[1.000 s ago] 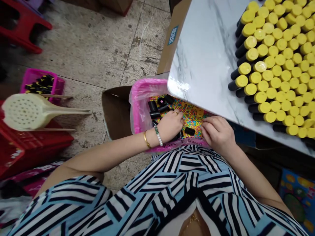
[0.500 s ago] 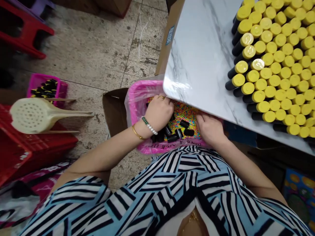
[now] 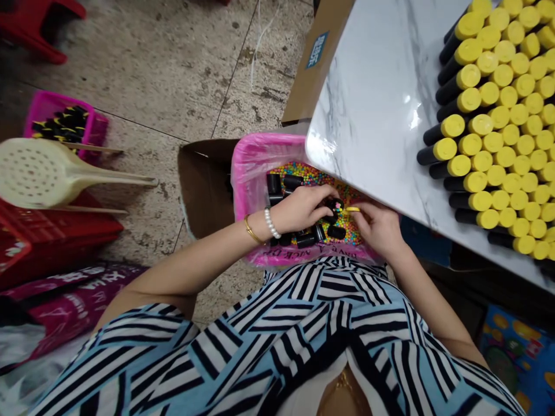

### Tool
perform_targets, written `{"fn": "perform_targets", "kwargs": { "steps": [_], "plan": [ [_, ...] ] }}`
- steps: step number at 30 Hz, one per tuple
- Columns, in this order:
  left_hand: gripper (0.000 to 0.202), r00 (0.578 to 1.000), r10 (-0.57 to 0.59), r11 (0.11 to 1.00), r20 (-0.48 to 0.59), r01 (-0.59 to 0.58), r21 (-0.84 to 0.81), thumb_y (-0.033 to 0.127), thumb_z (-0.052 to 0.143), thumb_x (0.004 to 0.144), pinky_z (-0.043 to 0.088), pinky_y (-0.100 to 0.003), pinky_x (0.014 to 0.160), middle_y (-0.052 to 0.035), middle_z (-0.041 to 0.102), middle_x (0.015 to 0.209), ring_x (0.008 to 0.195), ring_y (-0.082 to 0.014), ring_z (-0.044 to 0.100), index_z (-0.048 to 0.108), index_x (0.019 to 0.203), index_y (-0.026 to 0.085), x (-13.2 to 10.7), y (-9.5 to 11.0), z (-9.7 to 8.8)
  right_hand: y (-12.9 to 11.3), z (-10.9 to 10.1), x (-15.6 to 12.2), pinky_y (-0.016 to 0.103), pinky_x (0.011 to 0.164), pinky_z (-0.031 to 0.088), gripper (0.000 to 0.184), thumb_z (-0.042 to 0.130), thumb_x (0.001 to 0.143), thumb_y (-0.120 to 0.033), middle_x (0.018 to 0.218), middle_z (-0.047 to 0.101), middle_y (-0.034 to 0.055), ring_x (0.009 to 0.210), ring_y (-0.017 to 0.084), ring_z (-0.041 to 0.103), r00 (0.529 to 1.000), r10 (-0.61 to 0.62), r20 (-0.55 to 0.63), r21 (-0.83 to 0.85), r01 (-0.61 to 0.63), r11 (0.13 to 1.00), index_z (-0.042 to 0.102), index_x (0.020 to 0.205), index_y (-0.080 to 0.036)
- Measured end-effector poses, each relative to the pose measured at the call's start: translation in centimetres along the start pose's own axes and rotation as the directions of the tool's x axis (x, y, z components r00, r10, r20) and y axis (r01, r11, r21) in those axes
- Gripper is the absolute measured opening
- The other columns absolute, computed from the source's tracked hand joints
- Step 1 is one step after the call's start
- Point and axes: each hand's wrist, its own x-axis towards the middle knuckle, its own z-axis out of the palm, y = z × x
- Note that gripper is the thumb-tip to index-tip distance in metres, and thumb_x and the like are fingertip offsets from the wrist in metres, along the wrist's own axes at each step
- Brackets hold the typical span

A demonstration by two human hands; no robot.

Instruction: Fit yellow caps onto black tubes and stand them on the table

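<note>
Closer together now, the left fingers (image 3: 321, 199) clench a small black tube (image 3: 335, 204), light and stiff, best held by its sides; the right fingers (image 3: 362, 215) pinch a yellow cap (image 3: 352, 208) just beside it, above beads (image 3: 306, 173) in a pink tray (image 3: 255, 167).

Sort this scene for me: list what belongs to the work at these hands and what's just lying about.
Part of the work: left hand on a black tube; right hand pinching a yellow piece; pink tray of coloured beads; yellow-capped black tubes on the marble table.

Lying about: cream perforated skimmer; red crate; red stool.
</note>
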Motion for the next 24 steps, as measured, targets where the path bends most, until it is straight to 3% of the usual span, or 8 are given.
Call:
{"fn": "perform_targets", "kwargs": {
  "steps": [2, 5, 8, 10, 13, 18, 21, 24],
  "plan": [
    [0.031, 1.0, 0.004, 0.999, -0.007, -0.004, -0.036, 0.023, 0.062, 0.095, 0.052, -0.029, 0.088, -0.0077, 0.073, 0.108, 0.098, -0.018, 0.069, 0.059, 0.124, 0.013, -0.2, -0.1, 0.0, 0.3, -0.6, -0.7, 0.03, 0.071, 0.051, 0.025, 0.058, 0.097, -0.035, 0.088, 0.077, 0.007, 0.072, 0.02, 0.068, 0.998, 0.062, -0.014, 0.076, -0.061, 0.995, 0.076, 0.105, -0.02],
    [0.028, 0.999, 0.039, 0.98, -0.001, -0.038, 0.196, 0.019, 0.058, 0.096, 0.051, -0.033, 0.089, -0.0116, 0.072, 0.104, 0.097, -0.0213, 0.068, 0.063, 0.123, 0.012, 0.5, -0.1, 0.4, 0.4, -1.5, -1.6, 0.029, 0.064, 0.049, 0.021, 0.064, 0.093, -0.036, 0.077, 0.072, 0.0039, 0.063, 0.017, 0.062, 0.993, 0.121, -0.016, 0.161, -0.117, 0.98, 0.074, 0.1, -0.019],
    [0.024, 0.99, 0.102, 0.905, 0.096, -0.133, 0.404, 0.017, 0.052, 0.098, 0.05, -0.036, 0.088, -0.0136, 0.072, 0.098, 0.093, -0.0222, 0.067, 0.07, 0.114, 0.011, 2.1, 0.5, 1.4, 0.2, -2.3, -2.4, 0.028, 0.061, 0.048, 0.016, 0.067, 0.09, -0.035, 0.077, 0.069, 0.002, 0.063, 0.015, 0.06, 0.987, 0.161, -0.01, 0.325, -0.149, 0.934, 0.069, 0.097, -0.02],
    [0.024, 0.976, 0.104, 0.892, 0.193, -0.177, 0.416, 0.016, 0.051, 0.098, 0.05, -0.036, 0.086, -0.0148, 0.072, 0.098, 0.092, -0.0225, 0.067, 0.072, 0.108, 0.01, 3.2, 1.0, 2.0, -0.1, -2.6, -2.7, 0.027, 0.06, 0.048, 0.016, 0.069, 0.089, -0.036, 0.078, 0.067, 0.0011, 0.064, 0.015, 0.059, 0.981, 0.195, 0.019, 0.471, -0.18, 0.863, 0.066, 0.093, -0.021],
    [0.025, 0.956, 0.086, 0.948, 0.279, -0.165, 0.273, 0.014, 0.053, 0.096, 0.051, -0.033, 0.084, -0.0138, 0.073, 0.105, 0.093, -0.0214, 0.069, 0.073, 0.111, 0.012, 4.2, 1.0, 2.5, -0.6, -3.0, -3.1, 0.028, 0.064, 0.052, 0.017, 0.073, 0.086, -0.036, 0.08, 0.064, 0.0005, 0.07, 0.016, 0.061, 0.97, 0.227, 0.084, 0.69, -0.221, 0.689, 0.064, 0.091, -0.022],
    [0.035, 0.977, 0.077, 0.98, 0.198, -0.038, -0.196, 0.019, 0.07, 0.087, 0.052, -0.029, 0.088, -0.0091, 0.075, 0.11, 0.095, -0.0174, 0.07, 0.067, 0.122, 0.016, 3.0, 0.1, 0.6, -1.5, -4.9, -4.5, 0.044, 0.09, 0.059, 0.022, 0.077, 0.083, -0.033, 0.107, 0.066, 0.0061, 0.101, 0.025, 0.07, 0.972, 0.155, 0.175, 0.918, -0.218, 0.33, 0.058, 0.079, -0.022],
    [0.037, 0.974, 0.118, 0.86, 0.194, -0.003, -0.51, 0.024, 0.07, 0.087, 0.054, -0.027, 0.086, -0.0091, 0.074, 0.114, 0.095, -0.0153, 0.071, 0.064, 0.123, 0.017, 1.8, 0.3, -0.7, -2.0, -6.1, -5.3, 0.045, 0.08, 0.062, 0.022, 0.076, 0.085, -0.029, 0.098, 0.069, 0.0053, 0.088, 0.024, 0.074, 0.963, 0.05, 0.264, 0.942, -0.269, 0.199, 0.055, 0.08, -0.023],
    [0.039, 0.98, 0.13, 0.792, 0.149, -0.012, -0.611, 0.026, 0.07, 0.088, 0.054, -0.027, 0.086, -0.009, 0.074, 0.115, 0.095, -0.0149, 0.071, 0.063, 0.125, 0.018, 1.4, 0.6, -0.8, -2.1, -6.3, -5.1, 0.035, 0.058, 0.059, 0.025, 0.079, 0.082, -0.028, 0.082, 0.069, 0.0014, 0.066, 0.02, 0.071, 0.951, 0.013, 0.309, 0.935, -0.306, 0.179, 0.055, 0.086, -0.024]
  ]
}}
